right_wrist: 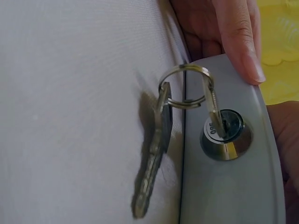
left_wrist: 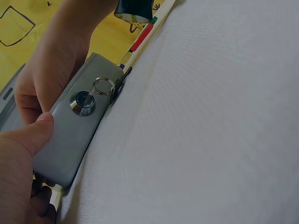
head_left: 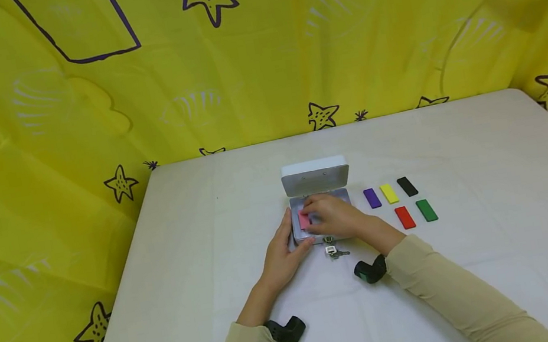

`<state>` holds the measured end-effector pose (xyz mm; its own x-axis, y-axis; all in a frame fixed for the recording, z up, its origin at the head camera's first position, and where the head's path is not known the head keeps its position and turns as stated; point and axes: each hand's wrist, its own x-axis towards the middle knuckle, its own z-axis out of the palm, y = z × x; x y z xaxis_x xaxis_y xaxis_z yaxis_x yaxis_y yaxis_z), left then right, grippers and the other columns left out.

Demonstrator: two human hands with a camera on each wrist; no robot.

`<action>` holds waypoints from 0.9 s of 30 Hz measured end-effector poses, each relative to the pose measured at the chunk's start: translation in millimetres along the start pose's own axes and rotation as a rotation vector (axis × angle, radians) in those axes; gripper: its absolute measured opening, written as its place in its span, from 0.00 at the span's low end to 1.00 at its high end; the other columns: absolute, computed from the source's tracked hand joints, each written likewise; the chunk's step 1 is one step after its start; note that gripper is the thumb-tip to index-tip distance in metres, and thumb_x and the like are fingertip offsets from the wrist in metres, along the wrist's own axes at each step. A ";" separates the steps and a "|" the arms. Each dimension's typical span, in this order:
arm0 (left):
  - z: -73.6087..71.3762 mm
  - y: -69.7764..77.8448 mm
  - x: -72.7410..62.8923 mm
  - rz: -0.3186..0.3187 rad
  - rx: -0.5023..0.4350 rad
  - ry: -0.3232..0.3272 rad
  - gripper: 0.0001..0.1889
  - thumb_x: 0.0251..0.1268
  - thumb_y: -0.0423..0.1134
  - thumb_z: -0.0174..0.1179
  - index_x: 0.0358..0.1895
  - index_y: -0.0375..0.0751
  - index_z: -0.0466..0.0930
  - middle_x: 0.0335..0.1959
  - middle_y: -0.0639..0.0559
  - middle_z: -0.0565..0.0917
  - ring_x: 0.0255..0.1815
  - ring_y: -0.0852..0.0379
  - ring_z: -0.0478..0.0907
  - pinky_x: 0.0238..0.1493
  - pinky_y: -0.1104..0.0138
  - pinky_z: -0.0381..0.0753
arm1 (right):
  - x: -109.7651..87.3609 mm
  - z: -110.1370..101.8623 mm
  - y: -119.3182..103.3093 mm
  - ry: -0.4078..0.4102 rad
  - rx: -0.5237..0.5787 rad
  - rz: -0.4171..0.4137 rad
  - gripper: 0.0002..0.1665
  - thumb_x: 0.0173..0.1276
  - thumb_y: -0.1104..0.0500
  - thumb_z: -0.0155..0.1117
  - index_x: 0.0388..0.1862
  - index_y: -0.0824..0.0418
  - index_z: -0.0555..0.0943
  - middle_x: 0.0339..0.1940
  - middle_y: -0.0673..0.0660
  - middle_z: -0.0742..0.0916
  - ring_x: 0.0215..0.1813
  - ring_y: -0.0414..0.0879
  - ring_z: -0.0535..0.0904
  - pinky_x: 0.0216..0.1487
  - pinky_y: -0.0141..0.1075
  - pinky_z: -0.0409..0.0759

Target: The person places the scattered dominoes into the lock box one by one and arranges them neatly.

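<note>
A small grey metal cash box (head_left: 325, 239) stands on the table with its lid (head_left: 316, 181) raised at the back. My left hand (head_left: 279, 258) grips its left front corner, thumb (left_wrist: 39, 128) over the front rim and fingers along the left side. Inside the box, my right hand (head_left: 332, 214) holds a pink block (head_left: 304, 219) near the left wall; the box front hides this in both wrist views. One key (right_wrist: 214, 109) sits in the front lock (right_wrist: 229, 137), and a second key (right_wrist: 152, 156) hangs from the same ring (right_wrist: 187, 68).
Right of the box lie a purple block (head_left: 372, 198), a yellow block (head_left: 389, 193), a black block (head_left: 407, 186), a red block (head_left: 405, 218) and a green block (head_left: 427, 211). A white cloth covers the table (head_left: 209, 235). Behind it hangs a yellow patterned curtain (head_left: 257, 66).
</note>
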<state>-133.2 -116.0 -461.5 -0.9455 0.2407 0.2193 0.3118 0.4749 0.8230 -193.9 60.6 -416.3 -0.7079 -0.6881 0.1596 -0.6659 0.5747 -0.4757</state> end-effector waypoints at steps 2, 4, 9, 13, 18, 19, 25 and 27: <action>0.3 -0.3 0.0 -0.002 -0.002 0.000 0.42 0.61 0.48 0.59 0.72 0.36 0.47 0.71 0.47 0.54 0.69 0.55 0.52 0.66 0.60 0.54 | 1.2 0.5 -0.5 0.001 0.001 -0.009 0.21 0.56 0.60 0.69 0.46 0.71 0.80 0.47 0.61 0.80 0.50 0.53 0.75 0.53 0.43 0.73; 0.4 -0.6 0.0 -0.002 -0.003 0.001 0.42 0.61 0.48 0.59 0.72 0.36 0.47 0.71 0.47 0.54 0.69 0.55 0.52 0.66 0.60 0.54 | 2.5 1.4 -0.9 0.001 0.003 -0.016 0.20 0.57 0.61 0.68 0.46 0.72 0.80 0.47 0.62 0.81 0.50 0.53 0.75 0.53 0.43 0.73; 0.4 -0.4 -0.2 -0.003 -0.002 -0.003 0.42 0.61 0.49 0.59 0.72 0.37 0.47 0.71 0.48 0.54 0.69 0.55 0.52 0.66 0.60 0.54 | 4.7 2.7 -1.5 -0.004 0.004 -0.015 0.19 0.57 0.61 0.68 0.45 0.71 0.81 0.46 0.61 0.81 0.50 0.52 0.75 0.53 0.42 0.73; 0.3 -0.2 -0.1 0.000 0.002 -0.003 0.41 0.61 0.49 0.59 0.72 0.37 0.48 0.71 0.47 0.54 0.69 0.55 0.52 0.66 0.60 0.55 | 5.9 3.1 -2.1 -0.007 0.012 -0.005 0.20 0.56 0.61 0.68 0.46 0.71 0.80 0.47 0.61 0.81 0.50 0.52 0.75 0.53 0.42 0.73; -0.3 0.0 0.1 0.007 0.008 0.005 0.41 0.61 0.48 0.60 0.71 0.36 0.48 0.70 0.46 0.55 0.69 0.53 0.52 0.66 0.59 0.55 | 7.9 3.3 -2.2 -0.016 0.007 -0.007 0.20 0.56 0.61 0.68 0.46 0.71 0.80 0.47 0.61 0.81 0.50 0.52 0.75 0.53 0.42 0.73; -0.3 0.0 0.2 0.011 0.008 0.006 0.41 0.61 0.48 0.60 0.71 0.35 0.48 0.70 0.45 0.55 0.69 0.53 0.52 0.66 0.59 0.55 | 8.3 3.4 -2.3 -0.017 0.006 -0.007 0.20 0.56 0.61 0.69 0.46 0.71 0.80 0.47 0.61 0.81 0.50 0.52 0.75 0.53 0.42 0.73; -0.4 0.0 0.4 0.011 0.006 0.006 0.41 0.61 0.47 0.60 0.71 0.35 0.49 0.70 0.46 0.55 0.69 0.54 0.52 0.66 0.60 0.55 | 9.6 3.9 -2.3 -0.036 0.003 0.008 0.20 0.56 0.61 0.69 0.47 0.70 0.81 0.47 0.61 0.81 0.50 0.52 0.75 0.54 0.42 0.73; -0.4 0.0 0.2 0.010 0.002 0.007 0.41 0.61 0.47 0.60 0.71 0.35 0.49 0.70 0.46 0.55 0.69 0.55 0.53 0.66 0.61 0.55 | 10.2 4.2 -2.3 -0.044 0.003 0.014 0.21 0.56 0.60 0.69 0.47 0.70 0.81 0.47 0.61 0.81 0.50 0.52 0.75 0.55 0.42 0.72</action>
<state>-133.4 -116.3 -461.3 -0.9431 0.2391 0.2309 0.3210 0.4745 0.8197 -198.5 50.4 -417.2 -0.7061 -0.6988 0.1146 -0.6552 0.5833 -0.4800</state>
